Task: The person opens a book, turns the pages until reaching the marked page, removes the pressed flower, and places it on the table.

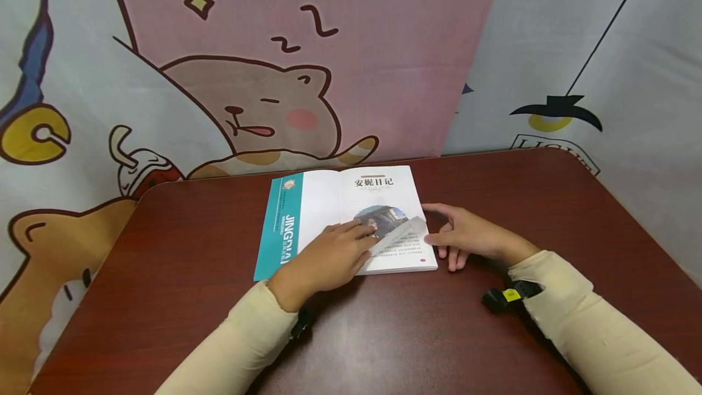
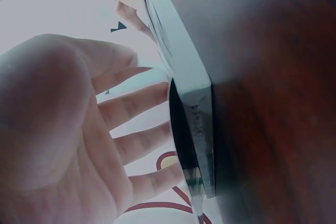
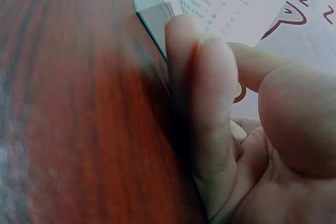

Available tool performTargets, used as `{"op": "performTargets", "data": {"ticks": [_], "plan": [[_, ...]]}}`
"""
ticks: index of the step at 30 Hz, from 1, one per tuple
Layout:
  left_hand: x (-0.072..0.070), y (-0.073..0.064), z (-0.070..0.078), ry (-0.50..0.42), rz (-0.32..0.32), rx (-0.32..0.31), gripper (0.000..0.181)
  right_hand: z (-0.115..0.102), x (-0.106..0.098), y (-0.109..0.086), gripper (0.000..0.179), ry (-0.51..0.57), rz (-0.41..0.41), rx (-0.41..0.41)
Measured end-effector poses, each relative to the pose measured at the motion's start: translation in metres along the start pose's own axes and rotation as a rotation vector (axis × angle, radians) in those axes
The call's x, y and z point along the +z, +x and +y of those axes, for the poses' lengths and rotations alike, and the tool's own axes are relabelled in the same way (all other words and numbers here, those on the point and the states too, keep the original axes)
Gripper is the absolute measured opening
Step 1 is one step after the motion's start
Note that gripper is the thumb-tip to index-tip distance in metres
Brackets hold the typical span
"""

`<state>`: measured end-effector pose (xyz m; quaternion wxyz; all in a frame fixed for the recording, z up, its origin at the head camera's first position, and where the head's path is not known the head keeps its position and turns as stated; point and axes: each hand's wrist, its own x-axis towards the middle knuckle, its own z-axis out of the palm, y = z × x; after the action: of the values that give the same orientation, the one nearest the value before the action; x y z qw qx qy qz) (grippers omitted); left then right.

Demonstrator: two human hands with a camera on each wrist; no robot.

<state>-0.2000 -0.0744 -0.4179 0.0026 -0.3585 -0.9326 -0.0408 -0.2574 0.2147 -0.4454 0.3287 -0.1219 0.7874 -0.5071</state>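
An open book (image 1: 323, 200) with a teal inner flap lies on the table, showing a title page with a round picture. My left hand (image 1: 329, 255) reaches over its middle, fingers spread and fairly straight. Those fingertips rest on the title page, whose lower right part is lifted and folds back over the printed page (image 1: 403, 252) beneath. At the book's right edge is my right hand (image 1: 466, 236), thumb tip at the page edge and index finger extended apart from it. Its other fingers bend loosely down. In the right wrist view, the raised page (image 3: 226, 3) shows small print behind the fingers.
The book lies on a dark red-brown table (image 1: 181, 273), close to its far edge. A cartoon-printed cloth (image 1: 384, 78) hangs right behind the table. Each wrist carries a small black camera, the right one (image 1: 496, 300) showing a yellow label.
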Motion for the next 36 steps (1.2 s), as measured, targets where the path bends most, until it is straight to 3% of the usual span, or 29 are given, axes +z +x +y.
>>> {"op": "performTargets", "data": {"ticks": [9, 15, 23, 28, 36], "plan": [[0.0004, 0.0005, -0.0003, -0.013, -0.008, -0.008, 0.043, 0.0002, -0.0006, 0.0002, 0.08, 0.004, -0.012, -0.003], [0.0002, 0.0003, -0.001, -0.04, 0.05, 0.003, 0.065, 0.0003, -0.0006, 0.0004, 0.08, 0.004, -0.013, 0.002], [0.0008, 0.0011, -0.0024, -0.072, 0.101, 0.026, 0.078, 0.0002, -0.0007, 0.0004, 0.08, 0.002, -0.014, 0.001], [0.001, 0.0014, -0.0025, -0.06, 0.126, 0.051, 0.077, 0.0, -0.0008, 0.0005, 0.08, -0.001, -0.014, 0.005], [0.001, 0.0013, -0.0024, -0.023, 0.096, 0.038, 0.065, 0.0001, -0.001, 0.0004, 0.078, 0.003, -0.013, 0.004]]}}
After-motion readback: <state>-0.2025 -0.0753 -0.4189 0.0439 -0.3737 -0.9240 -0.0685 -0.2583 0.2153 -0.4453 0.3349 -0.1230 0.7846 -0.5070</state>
